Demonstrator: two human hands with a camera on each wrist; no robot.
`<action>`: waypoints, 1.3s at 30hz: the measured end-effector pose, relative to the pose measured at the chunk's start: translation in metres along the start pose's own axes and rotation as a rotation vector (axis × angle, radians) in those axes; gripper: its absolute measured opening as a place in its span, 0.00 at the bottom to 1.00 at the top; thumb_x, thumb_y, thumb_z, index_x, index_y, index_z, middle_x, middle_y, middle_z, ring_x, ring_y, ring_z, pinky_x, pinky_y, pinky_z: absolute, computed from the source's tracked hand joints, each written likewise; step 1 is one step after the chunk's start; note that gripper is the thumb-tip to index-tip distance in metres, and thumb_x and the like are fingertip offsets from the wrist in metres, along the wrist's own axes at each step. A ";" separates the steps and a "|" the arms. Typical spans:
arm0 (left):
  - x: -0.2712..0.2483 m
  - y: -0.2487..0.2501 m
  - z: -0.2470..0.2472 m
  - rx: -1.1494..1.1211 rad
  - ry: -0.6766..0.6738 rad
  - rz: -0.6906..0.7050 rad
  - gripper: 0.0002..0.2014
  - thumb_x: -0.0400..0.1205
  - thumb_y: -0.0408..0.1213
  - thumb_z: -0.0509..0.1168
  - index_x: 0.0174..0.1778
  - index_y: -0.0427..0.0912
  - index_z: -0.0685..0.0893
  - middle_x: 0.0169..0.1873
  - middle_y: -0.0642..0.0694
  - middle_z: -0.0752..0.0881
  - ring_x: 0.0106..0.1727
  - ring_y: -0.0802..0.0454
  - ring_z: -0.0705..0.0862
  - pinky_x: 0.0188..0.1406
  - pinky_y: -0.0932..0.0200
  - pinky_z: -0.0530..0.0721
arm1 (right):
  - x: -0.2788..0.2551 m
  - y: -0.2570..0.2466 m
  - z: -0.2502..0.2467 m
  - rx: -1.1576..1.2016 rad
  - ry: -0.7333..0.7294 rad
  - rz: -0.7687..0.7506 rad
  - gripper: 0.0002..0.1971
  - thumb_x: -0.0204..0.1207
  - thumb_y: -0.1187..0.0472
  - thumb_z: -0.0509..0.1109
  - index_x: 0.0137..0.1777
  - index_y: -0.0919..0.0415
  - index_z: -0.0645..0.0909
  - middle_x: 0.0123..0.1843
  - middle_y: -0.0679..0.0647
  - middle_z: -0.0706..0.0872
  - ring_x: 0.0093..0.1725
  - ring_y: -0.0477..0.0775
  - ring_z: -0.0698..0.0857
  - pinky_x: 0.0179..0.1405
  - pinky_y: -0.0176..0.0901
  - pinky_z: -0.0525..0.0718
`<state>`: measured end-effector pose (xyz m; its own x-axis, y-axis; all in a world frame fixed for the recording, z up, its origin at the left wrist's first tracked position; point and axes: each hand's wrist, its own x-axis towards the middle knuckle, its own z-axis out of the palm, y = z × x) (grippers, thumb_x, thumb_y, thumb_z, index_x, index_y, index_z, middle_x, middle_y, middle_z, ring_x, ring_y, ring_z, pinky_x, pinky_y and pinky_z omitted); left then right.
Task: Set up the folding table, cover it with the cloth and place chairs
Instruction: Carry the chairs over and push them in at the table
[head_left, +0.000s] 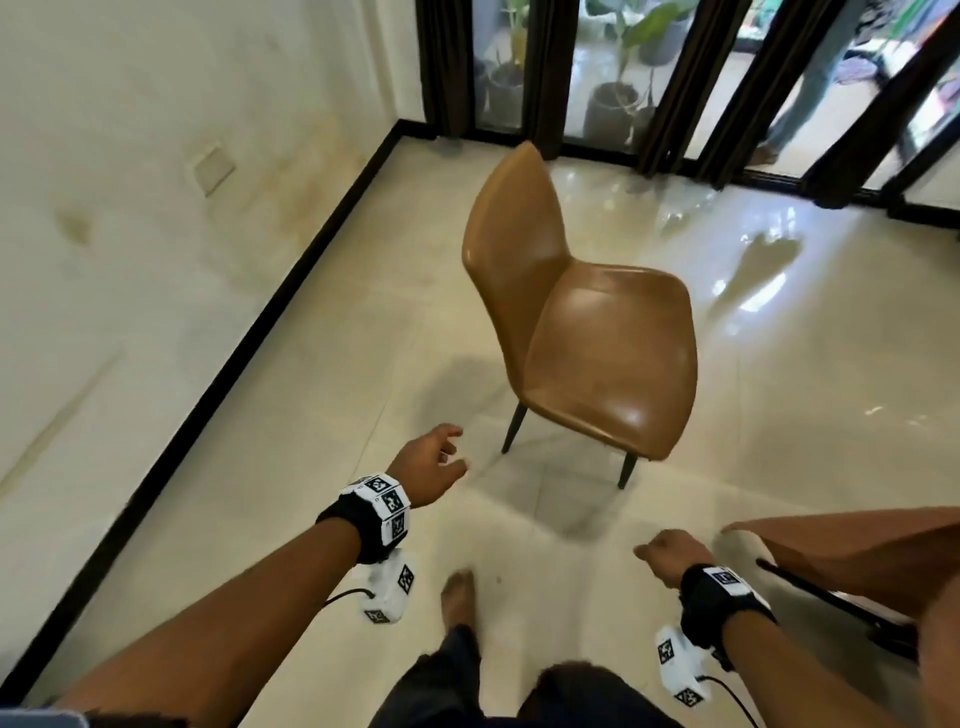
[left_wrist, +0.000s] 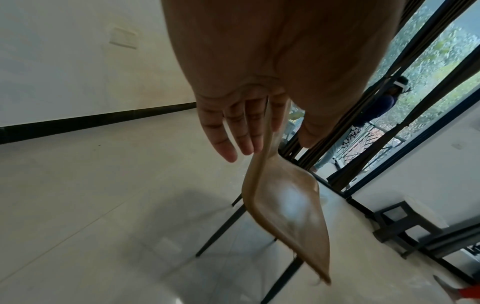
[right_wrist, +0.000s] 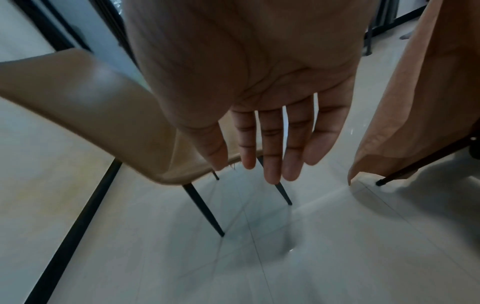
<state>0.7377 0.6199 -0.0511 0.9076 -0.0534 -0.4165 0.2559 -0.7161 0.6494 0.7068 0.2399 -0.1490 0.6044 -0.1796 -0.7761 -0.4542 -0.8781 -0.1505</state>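
A tan leather chair (head_left: 587, 317) with thin black legs stands on the tiled floor ahead of me, its seat facing right. My left hand (head_left: 436, 462) reaches toward it from the lower left, fingers relaxed and empty, short of the chair's front leg. In the left wrist view the fingers (left_wrist: 233, 131) are straight in front of the chair (left_wrist: 283, 209). My right hand (head_left: 667, 553) hangs lower right, empty; in the right wrist view its fingers (right_wrist: 275, 144) are spread before the chair (right_wrist: 85, 107). The brown cloth (head_left: 852, 556) drapes over the table at the far right, with a black leg (right_wrist: 420, 164) showing beneath.
A white wall with black skirting (head_left: 218, 358) runs along the left. Glass doors with dark curtains (head_left: 670, 78) close the far side, potted plants and a person's legs beyond them. My bare foot (head_left: 460, 597) is on the floor. A dark stool (left_wrist: 400, 224) stands by the doors.
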 end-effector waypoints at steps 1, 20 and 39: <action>0.020 0.004 -0.015 -0.027 0.025 0.002 0.24 0.82 0.44 0.71 0.73 0.46 0.75 0.54 0.47 0.83 0.53 0.50 0.84 0.58 0.56 0.81 | 0.008 -0.008 -0.011 0.021 0.012 0.010 0.16 0.79 0.43 0.69 0.42 0.57 0.81 0.49 0.56 0.88 0.50 0.60 0.88 0.51 0.45 0.84; 0.337 0.118 -0.138 -0.207 0.159 -0.185 0.34 0.79 0.51 0.73 0.77 0.56 0.63 0.60 0.48 0.82 0.56 0.44 0.85 0.58 0.41 0.86 | 0.256 -0.059 -0.151 0.642 0.016 0.328 0.35 0.79 0.54 0.75 0.83 0.58 0.67 0.79 0.65 0.76 0.72 0.70 0.79 0.72 0.57 0.78; 0.372 0.129 -0.137 0.010 0.384 -0.227 0.22 0.75 0.51 0.76 0.63 0.48 0.83 0.48 0.52 0.86 0.47 0.62 0.84 0.43 0.57 0.81 | 0.357 -0.014 -0.098 1.167 0.017 0.666 0.47 0.58 0.47 0.84 0.77 0.66 0.73 0.66 0.66 0.85 0.59 0.71 0.85 0.66 0.66 0.82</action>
<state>1.1541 0.6030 -0.0359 0.8871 0.3669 -0.2802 0.4615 -0.6868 0.5616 0.9930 0.1444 -0.3643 0.0554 -0.4344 -0.8990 -0.9462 0.2648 -0.1863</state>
